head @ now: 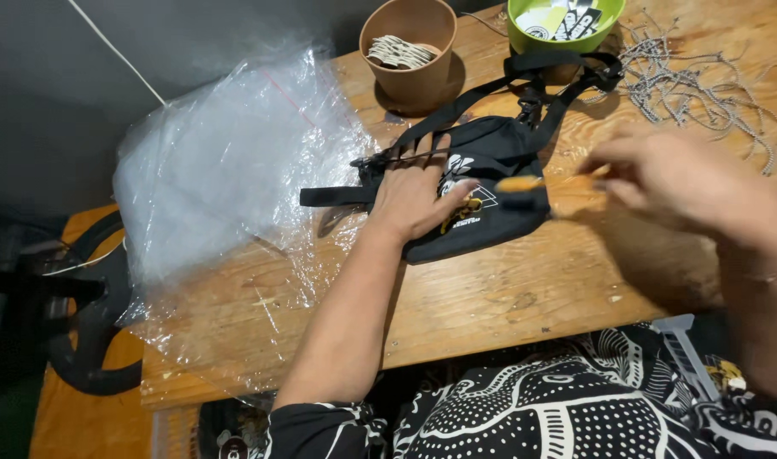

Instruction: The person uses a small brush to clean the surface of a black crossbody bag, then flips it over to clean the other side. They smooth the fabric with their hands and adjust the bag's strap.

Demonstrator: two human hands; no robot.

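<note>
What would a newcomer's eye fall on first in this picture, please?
First, the small black pouch bag at the middle of the wooden table, pressed flat under the left hand. Beside it, the blurred right hand hovers just right of the bag, next to a small orange-and-black item too blurred to identify. To the left lies a heap of clear plastic bags; behind stand a brown cup and a green bowl.

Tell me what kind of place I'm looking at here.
Likely a small packing or finishing bench: a rough wooden table, a stack of clear plastic bags, a black pouch bag and a pile of string ties.
</note>
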